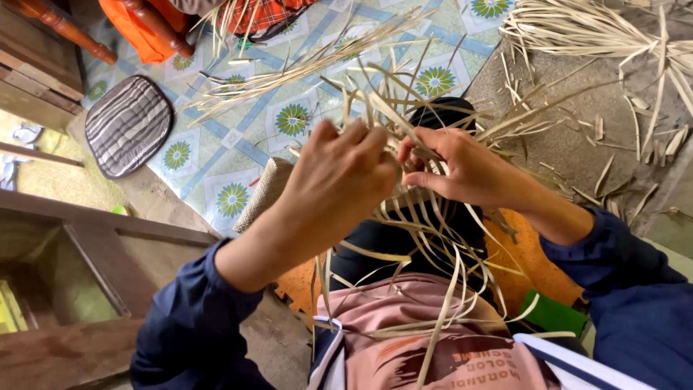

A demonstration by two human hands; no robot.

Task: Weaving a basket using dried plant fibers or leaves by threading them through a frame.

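Patterned floor covering (238, 137) of pale squares with green-and-yellow flower medallions and blue bands, spread under soft daylight. Grey striped cushion (128, 124) lying at its left edge. Turned wooden chair legs (68, 30) at the upper left, just beside orange cloth (141, 25). Bare grey concrete floor (577, 144) to the right. Dark wooden frame (94, 253) along the lower left.

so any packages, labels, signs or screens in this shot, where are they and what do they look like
No packages, signs or screens.
Printed lettering: on the pink shirt front at the bottom middle, dark letters beside a dark and orange swirl, seen upside down.
Both hands, left hand and right hand, work pale straw strips, which carry no label.
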